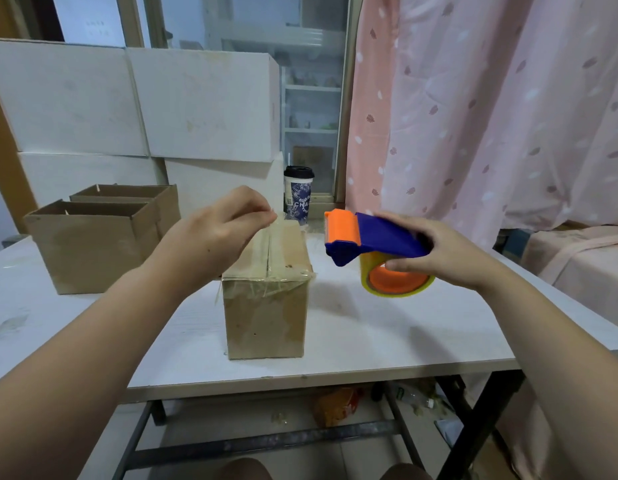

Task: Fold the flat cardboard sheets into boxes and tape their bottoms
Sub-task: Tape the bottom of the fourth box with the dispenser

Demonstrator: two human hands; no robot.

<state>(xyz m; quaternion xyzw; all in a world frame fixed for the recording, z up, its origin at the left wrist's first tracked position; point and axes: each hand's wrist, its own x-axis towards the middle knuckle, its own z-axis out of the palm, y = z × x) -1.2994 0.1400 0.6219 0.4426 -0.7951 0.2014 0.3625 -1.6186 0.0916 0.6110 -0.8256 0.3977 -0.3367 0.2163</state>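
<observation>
The light, stiff box (266, 306), stood mid-tabletop (387, 334), is judged best steadied by its side walls, its flimsy, clinging tape end (273, 226) being pinched by the left hand (217, 237) and the dispenser (366, 240) gripped by the right hand (449, 251).

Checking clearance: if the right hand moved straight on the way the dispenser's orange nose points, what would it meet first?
Probably the box, at its taped top, or the left hand pinching tape just above it. The right hand holds the dispenser nose-left at about that height, but depth is unclear.
</observation>
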